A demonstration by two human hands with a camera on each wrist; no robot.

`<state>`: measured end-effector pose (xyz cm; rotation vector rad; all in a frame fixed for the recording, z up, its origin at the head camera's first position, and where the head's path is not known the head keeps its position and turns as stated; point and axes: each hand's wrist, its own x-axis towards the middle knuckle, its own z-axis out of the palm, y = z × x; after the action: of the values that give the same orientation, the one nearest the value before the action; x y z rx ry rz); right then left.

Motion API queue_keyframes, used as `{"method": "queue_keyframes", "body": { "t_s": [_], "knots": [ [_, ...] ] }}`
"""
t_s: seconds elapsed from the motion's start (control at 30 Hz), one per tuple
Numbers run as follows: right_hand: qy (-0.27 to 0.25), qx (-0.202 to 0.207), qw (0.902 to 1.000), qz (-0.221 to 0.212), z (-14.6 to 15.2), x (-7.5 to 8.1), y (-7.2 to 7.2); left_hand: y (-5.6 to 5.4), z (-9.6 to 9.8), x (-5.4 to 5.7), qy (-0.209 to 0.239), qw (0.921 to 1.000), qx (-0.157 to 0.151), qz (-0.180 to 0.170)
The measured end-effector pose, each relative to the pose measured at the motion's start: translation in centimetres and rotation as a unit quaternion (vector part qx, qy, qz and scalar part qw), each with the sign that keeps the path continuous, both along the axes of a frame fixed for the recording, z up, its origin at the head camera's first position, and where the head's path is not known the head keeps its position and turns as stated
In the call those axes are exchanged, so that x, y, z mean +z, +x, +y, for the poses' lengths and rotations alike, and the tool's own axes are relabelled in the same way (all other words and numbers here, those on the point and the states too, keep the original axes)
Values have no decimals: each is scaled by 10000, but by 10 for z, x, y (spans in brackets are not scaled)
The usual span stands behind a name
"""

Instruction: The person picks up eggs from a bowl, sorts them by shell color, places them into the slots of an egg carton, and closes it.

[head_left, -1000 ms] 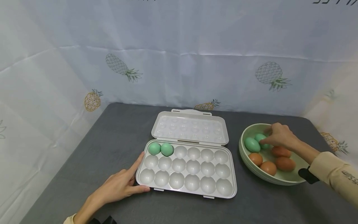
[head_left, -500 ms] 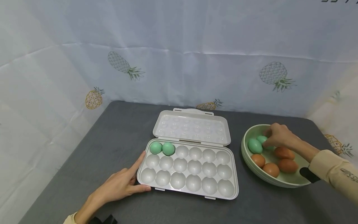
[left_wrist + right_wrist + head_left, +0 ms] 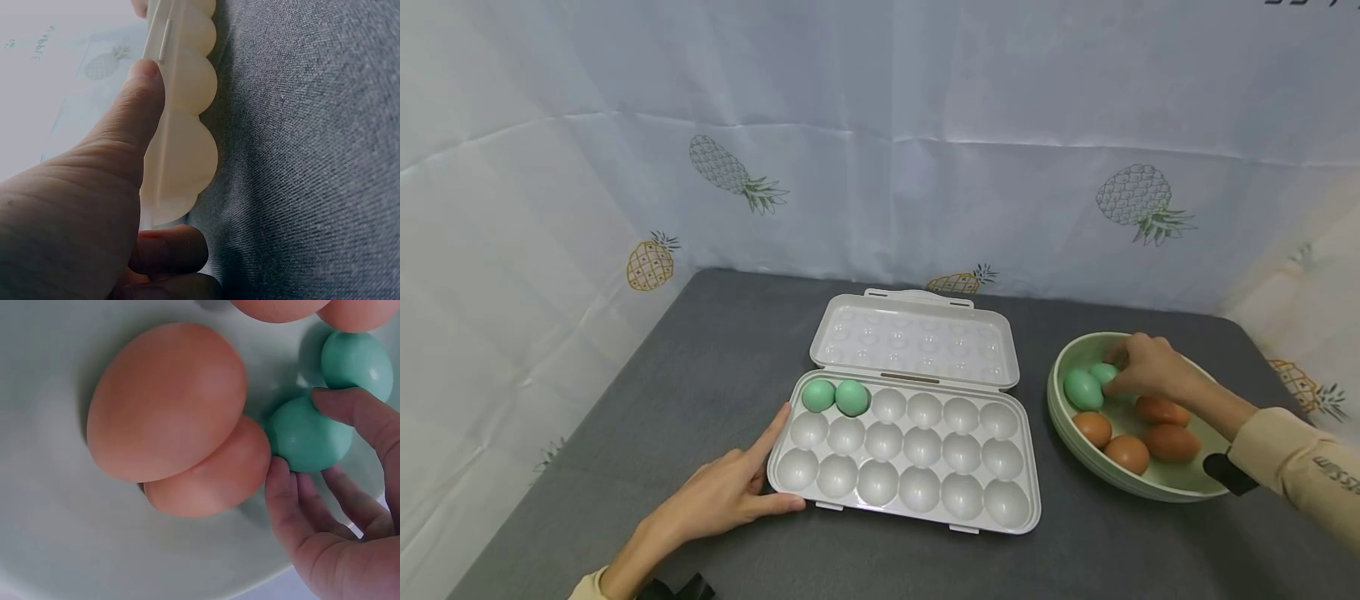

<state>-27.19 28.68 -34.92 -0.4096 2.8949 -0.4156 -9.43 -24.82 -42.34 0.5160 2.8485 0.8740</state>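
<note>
My left hand (image 3: 718, 496) holds the near left corner of an open white egg tray (image 3: 1030, 492). In the left wrist view its thumb (image 3: 147, 87) lies along the tray's rim, with fingers curled near the tray's end. Two green eggs (image 3: 852, 398) sit at the left of the tray's back row. My right hand (image 3: 1153, 367) reaches into a pale green bowl (image 3: 1056, 417). It pinches a green egg (image 3: 309, 434) between thumb and fingers, low in the bowl. Another green egg (image 3: 1084, 389) lies beside it, with several brown eggs (image 3: 1172, 443) nearer the front.
The tray's lid (image 3: 917, 337) lies folded back behind it. Both tray and bowl stand on a dark grey table (image 3: 715, 367). A white curtain (image 3: 887, 183) with pineapple prints hangs along the back and sides.
The right thumb and fingers have closed in slightly around the green egg in the bowl. The left hand stays on the tray. The head view has shifted slightly.
</note>
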Motion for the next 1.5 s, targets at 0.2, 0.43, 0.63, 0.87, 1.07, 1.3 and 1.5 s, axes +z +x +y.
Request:
{"method": "queue_keyframes", "body": {
  "t_s": [0.2,0.43,0.63,0.87,1.07,1.3,1.5],
  "knots": [
    [32,-56,10000,-42,4,1,1,0,0,1,-41,10000,5,-1],
    [-10,-135,9998,-119,7,10,5,1,2,2,-139,9998,130,37],
    [37,-278,9996,-75,9,17,9,1,2,2,-163,9997,159,33],
    [-55,-376,9993,51,9,26,10,1,1,2,-195,9997,170,18],
    [-168,-422,9986,253,10,30,14,2,2,2,-221,9996,164,9],
    [-443,-461,9964,563,12,36,18,3,2,2,-279,9993,230,18],
    [-660,-494,9935,780,10,38,20,4,2,2,-296,9993,232,17]
  ]
}}
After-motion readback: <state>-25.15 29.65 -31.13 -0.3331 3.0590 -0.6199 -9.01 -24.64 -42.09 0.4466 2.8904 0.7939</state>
